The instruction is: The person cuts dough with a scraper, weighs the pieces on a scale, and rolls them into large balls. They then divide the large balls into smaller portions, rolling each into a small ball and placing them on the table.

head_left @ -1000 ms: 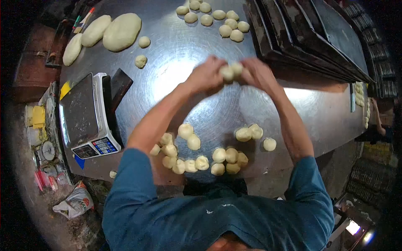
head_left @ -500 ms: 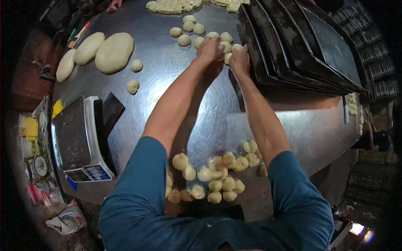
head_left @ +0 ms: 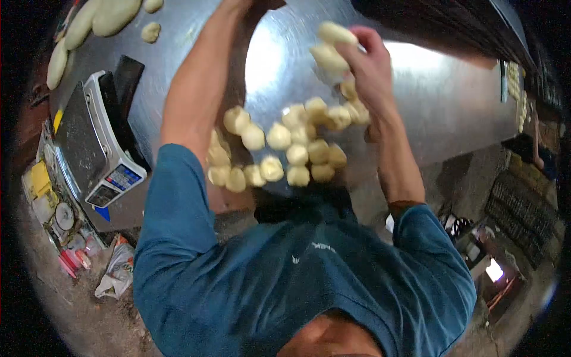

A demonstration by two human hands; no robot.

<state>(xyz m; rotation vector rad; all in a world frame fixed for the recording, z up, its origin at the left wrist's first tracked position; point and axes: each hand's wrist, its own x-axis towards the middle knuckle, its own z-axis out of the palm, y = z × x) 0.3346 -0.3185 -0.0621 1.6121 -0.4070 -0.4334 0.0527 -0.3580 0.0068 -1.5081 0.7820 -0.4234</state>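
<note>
My right hand (head_left: 372, 56) is closed around pale dough balls (head_left: 337, 33), lifted over the near part of the metal table; motion blurs them. A second dough ball (head_left: 328, 58) hangs just below the first, against my fingers. Beneath and to the left, a group of several round dough balls (head_left: 278, 136) lies near the table's front edge, close to my body. My left forearm (head_left: 199, 77) reaches up past the top edge of the view, so my left hand is cut off and what it touches is hidden.
A digital scale (head_left: 101, 143) stands on the left of the metal table (head_left: 178, 35). Large dough pieces (head_left: 113, 15) and a small dough lump (head_left: 151, 32) lie at the upper left. Dark trays (head_left: 440, 24) fill the upper right. A plastic bag (head_left: 117, 271) sits on the floor.
My right hand has come back from the far dough balls toward my body, carrying dough balls. My left hand has gone out of view at the top. The view has tilted down.
</note>
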